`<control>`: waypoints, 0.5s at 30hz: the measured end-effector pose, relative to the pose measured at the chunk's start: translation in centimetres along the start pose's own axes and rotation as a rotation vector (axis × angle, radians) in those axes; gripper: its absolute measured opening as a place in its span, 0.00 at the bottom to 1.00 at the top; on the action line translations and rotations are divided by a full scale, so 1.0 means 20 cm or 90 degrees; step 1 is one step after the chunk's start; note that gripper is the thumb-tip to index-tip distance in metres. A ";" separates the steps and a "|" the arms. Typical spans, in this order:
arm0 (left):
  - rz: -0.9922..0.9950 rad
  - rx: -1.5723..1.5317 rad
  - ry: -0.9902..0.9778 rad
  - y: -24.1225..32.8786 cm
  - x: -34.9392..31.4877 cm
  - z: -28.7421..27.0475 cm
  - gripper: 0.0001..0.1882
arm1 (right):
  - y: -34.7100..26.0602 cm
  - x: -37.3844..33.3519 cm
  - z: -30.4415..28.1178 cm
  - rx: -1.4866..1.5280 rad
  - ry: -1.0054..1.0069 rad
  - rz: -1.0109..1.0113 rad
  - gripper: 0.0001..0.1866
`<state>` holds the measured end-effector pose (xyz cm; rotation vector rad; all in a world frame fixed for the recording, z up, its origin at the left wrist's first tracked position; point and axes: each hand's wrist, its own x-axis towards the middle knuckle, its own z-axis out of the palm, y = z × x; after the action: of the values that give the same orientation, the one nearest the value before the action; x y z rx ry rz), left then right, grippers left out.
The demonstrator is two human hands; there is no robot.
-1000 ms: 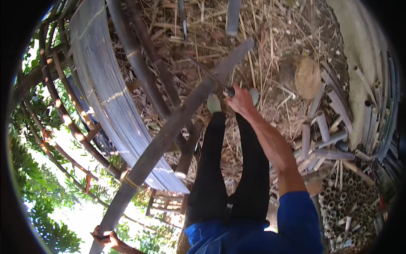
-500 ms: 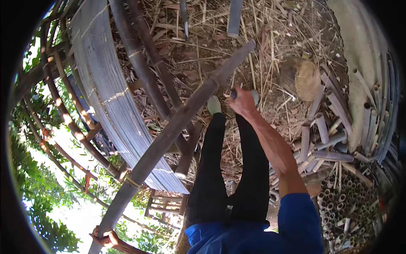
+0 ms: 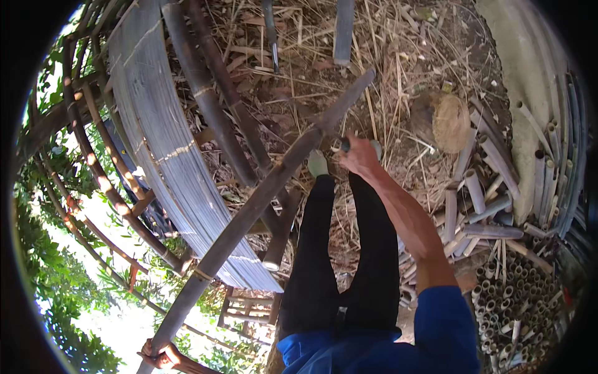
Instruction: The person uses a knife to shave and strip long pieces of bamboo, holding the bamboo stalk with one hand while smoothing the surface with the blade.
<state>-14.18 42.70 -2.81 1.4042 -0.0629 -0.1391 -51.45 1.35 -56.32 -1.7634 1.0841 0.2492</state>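
Observation:
A long dark bamboo pole runs diagonally from the lower left to the upper middle. At its near lower-left end, my left hand is wrapped round it. My right hand is closed round the short dark handle of a tool, in front of my knees and just right of the pole's far part. The rest of this tool cannot be made out. Below its middle, the pole crosses over dark bamboo rails. A ring-like band circles the pole closer to my left hand.
A slatted bamboo panel stands on the left. Cut bamboo pieces and a bundle of tubes lie at right, near a sawn log. A narrow metal-tipped tool and a flat grey strip lie ahead on straw-strewn ground.
The view has shifted slightly, so most things sit a little lower. Both hands keep their grips, and the pole lies at nearly the same slant.

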 end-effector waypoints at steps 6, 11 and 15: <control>0.028 -0.014 0.000 0.04 -0.02 0.00 0.40 | -0.19 0.03 -0.11 -0.048 -0.070 -0.012 0.22; 0.040 -0.095 -0.073 -0.02 -0.02 0.03 0.41 | 0.01 0.06 -0.23 0.073 0.063 0.211 0.24; 0.071 -0.263 -0.275 0.02 0.01 0.07 0.42 | -0.17 -0.22 -0.36 0.042 0.109 0.143 0.26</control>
<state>-14.04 41.42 -2.29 0.9366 -0.4462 -0.3413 -53.65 -1.84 -48.06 -1.6269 1.4020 0.1995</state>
